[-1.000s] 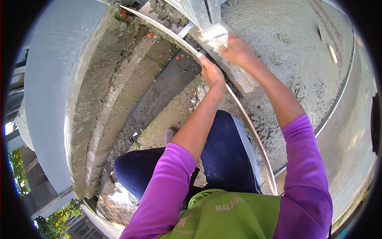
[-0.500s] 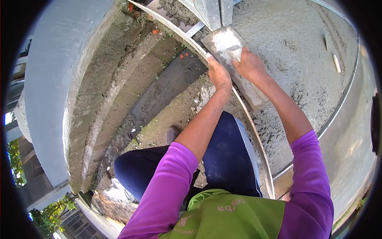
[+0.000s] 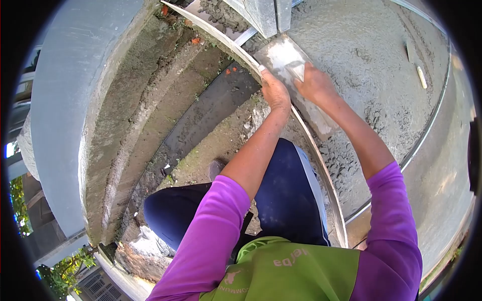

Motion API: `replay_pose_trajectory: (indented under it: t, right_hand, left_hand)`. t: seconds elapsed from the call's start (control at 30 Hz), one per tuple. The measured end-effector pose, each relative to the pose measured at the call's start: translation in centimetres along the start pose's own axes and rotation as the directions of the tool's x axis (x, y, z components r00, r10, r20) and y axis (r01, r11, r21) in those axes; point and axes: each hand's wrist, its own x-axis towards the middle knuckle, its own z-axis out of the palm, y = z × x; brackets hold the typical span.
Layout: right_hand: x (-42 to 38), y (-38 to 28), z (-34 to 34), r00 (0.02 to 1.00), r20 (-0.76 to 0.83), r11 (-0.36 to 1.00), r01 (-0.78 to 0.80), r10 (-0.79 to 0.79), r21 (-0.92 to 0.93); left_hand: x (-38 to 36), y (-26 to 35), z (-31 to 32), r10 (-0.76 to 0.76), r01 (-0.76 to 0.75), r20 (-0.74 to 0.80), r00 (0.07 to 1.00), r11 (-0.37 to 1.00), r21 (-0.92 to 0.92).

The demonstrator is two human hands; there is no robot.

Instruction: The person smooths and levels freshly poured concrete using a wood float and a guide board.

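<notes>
Wet grey concrete spreads to the right of a thin formwork board. My left hand is closed over the top edge of this board, thumb on the near side of the rim. In my right hand is the handle of a long rectangular plastering trowel. The trowel's blade lies flat on the concrete right beside the board, its far end near a grey post. My right palm and fingers hide most of the handle.
A pointed trowel with a white handle lies on the concrete at the right. The grey post rises at the top. Left of the board are concrete steps and a smooth grey wall. A metal edge strip bounds the slab.
Hardly anything differs. Both hands and the trowel stay in nearly the same place, while the view shifts very slightly.
</notes>
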Motion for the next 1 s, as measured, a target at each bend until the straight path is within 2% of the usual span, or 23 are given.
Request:
replay_pose_trajectory:
  t: [0.07,0.2,0.3,0.33,0.4,0.47,0.53,0.63,0.7,0.73,0.83,0.9,0.97,1.0]
  right_hand:
    - [-0.1,0.4,0.5,1.000,-0.011,0.999,-0.009,0.010,0.042]
    - [3.6,-1.0,-1.3,0.990,-0.099,0.993,0.101,-0.095,0.054]
    - [0.8,-0.5,-0.5,0.999,-0.046,1.000,0.013,-0.012,0.020]
    - [1.2,-0.6,-0.3,0.998,-0.060,1.000,0.020,-0.020,0.005]
    - [0.9,0.3,0.7,0.997,-0.074,1.000,0.007,-0.008,-0.016]
    - [2.7,-0.8,-1.5,0.996,-0.083,0.998,0.035,-0.030,0.059]
    - [4.4,-1.0,-2.5,0.996,-0.059,0.995,0.066,-0.061,0.078]
    - [0.3,-0.1,-1.0,0.998,0.070,1.000,-0.007,0.008,-0.015]
    - [0.8,0.0,-1.3,0.999,0.053,1.000,-0.011,0.012,-0.019]
    - [0.2,0.5,-1.3,0.998,0.049,0.999,-0.031,0.031,-0.012]
    - [3.1,1.4,-4.4,0.990,-0.037,0.990,-0.135,0.136,0.027]
    - [5.3,5.9,-4.6,0.957,-0.206,0.978,-0.191,0.204,0.079]
    - [7.4,11.9,-5.2,0.969,-0.174,0.984,-0.169,0.177,0.058]
    - [7.5,12.4,-6.2,0.973,-0.165,0.987,-0.154,0.159,0.047]
  left_hand:
    - [0.6,-0.2,0.3,0.014,-0.012,-0.036,0.999,0.999,0.041]
    - [0.3,-0.6,0.5,0.010,-0.008,0.052,0.999,0.999,-0.031]
    - [1.0,-0.5,0.2,0.005,-0.005,0.009,1.000,1.000,0.012]
    - [1.3,-0.6,0.4,0.021,-0.016,-0.062,0.998,0.997,0.075]
    - [1.5,-1.1,0.5,0.024,-0.024,-0.023,0.999,1.000,0.013]
    - [0.5,-0.4,0.2,-0.003,0.005,0.029,1.000,0.998,-0.056]
    - [0.6,-0.7,0.4,0.006,-0.005,0.016,1.000,0.999,-0.052]
    - [0.7,-0.1,0.1,-0.020,0.020,-0.023,1.000,1.000,0.008]
    - [0.7,0.2,0.3,-0.075,0.075,-0.032,0.997,0.997,0.025]
    - [-0.3,0.5,0.1,-0.038,0.038,0.027,0.999,0.999,-0.009]
    - [0.2,0.2,0.3,-0.047,0.046,-0.019,0.999,0.999,-0.018]
    - [0.5,0.0,0.2,-0.069,0.069,-0.001,0.998,0.997,-0.018]
    - [0.4,0.0,0.1,-0.055,0.055,0.010,0.998,0.998,0.021]
    - [0.4,0.2,0.2,-0.056,0.056,0.009,0.998,0.998,0.020]
